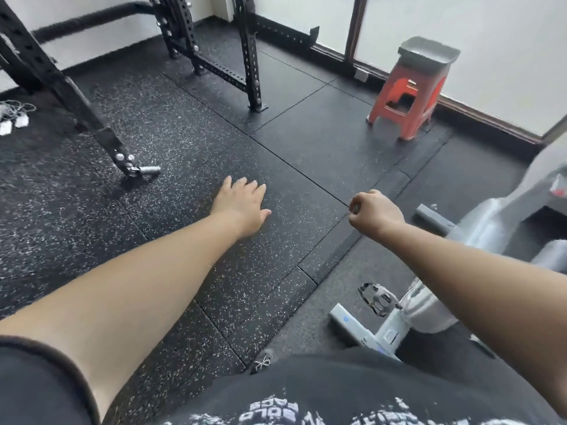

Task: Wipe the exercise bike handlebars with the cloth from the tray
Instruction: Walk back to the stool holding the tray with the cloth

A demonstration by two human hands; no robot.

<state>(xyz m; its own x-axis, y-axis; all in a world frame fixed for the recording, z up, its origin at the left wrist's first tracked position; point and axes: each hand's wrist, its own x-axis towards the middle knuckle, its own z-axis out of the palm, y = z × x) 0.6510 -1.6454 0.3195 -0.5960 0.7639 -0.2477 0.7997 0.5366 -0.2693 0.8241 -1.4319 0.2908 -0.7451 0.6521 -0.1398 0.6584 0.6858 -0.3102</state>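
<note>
A grey tray (429, 54) rests on top of an orange plastic stool (404, 102) by the far right wall; what lies in it is hidden by its rim, and no cloth shows. The white exercise bike (478, 228) stands at the right edge, with a pedal (378, 297) and base bar visible; its handlebars are out of view. My left hand (242, 204) is stretched forward over the floor, palm down, fingers apart, holding nothing. My right hand (376, 211) is held out in a loose fist with nothing in it, left of the bike.
A black steel power rack (211, 47) stands at the back left, with another slanted upright (76, 96) bolted to the floor closer in. White cables and small boxes (13, 118) lie at the far left. Black speckled rubber mats (196, 142) cover the floor.
</note>
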